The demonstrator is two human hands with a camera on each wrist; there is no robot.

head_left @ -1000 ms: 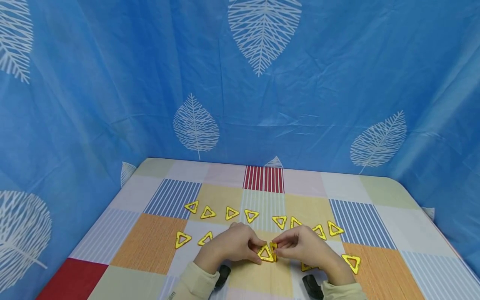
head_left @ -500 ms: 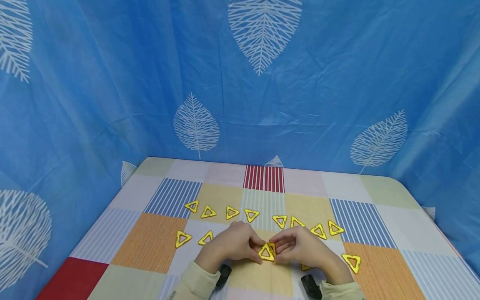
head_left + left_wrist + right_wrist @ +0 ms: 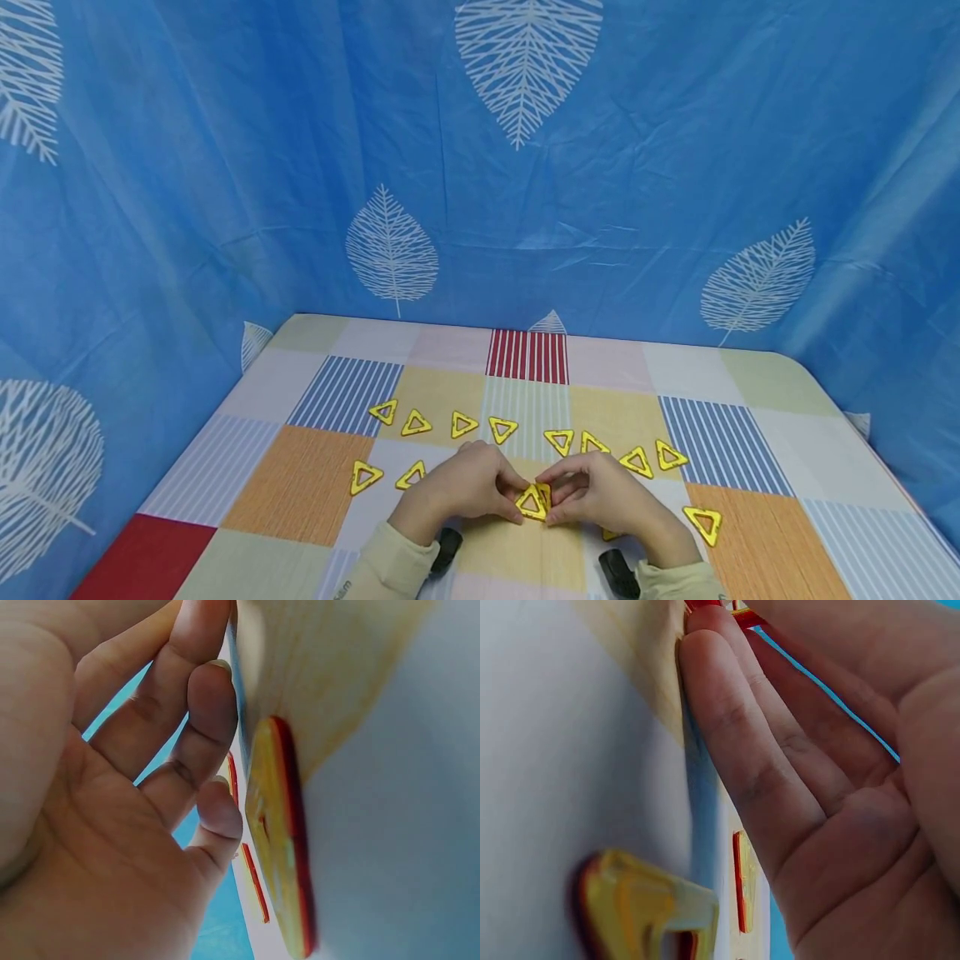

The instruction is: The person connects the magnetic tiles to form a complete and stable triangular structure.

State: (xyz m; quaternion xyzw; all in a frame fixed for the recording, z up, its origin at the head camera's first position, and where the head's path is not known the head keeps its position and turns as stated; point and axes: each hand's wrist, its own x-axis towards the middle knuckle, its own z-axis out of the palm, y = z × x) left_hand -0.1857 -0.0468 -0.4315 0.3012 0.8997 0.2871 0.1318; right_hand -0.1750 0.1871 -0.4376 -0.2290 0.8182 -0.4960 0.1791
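In the head view my left hand (image 3: 465, 483) pinches a yellow triangular magnetic tile (image 3: 534, 515) with an open centre, its thumb and a finger at the tile's left side. A second yellow triangle (image 3: 546, 493) overlaps it from behind on the right, pinched between the thumb and fingers of my right hand (image 3: 603, 497). Both tiles are tilted up just above the cloth. The left wrist view shows a loose tile (image 3: 281, 840) near the fingers. In the right wrist view a red-edged tile (image 3: 705, 604) shows at the fingertips, and another loose tile (image 3: 622, 900) lies nearby.
Several yellow triangles lie in a row behind the hands, among them one tile (image 3: 502, 439) at the middle. More lie left, such as a tile (image 3: 356, 478), and right, such as a tile (image 3: 712, 537). A blue leaf-print curtain (image 3: 480, 167) surrounds the patchwork-covered table (image 3: 300, 492).
The right hand's triangle, seen nearly edge-on a second ago, has turned to show more of its face and moved left behind the left hand's tile. The left hand has hardly moved.
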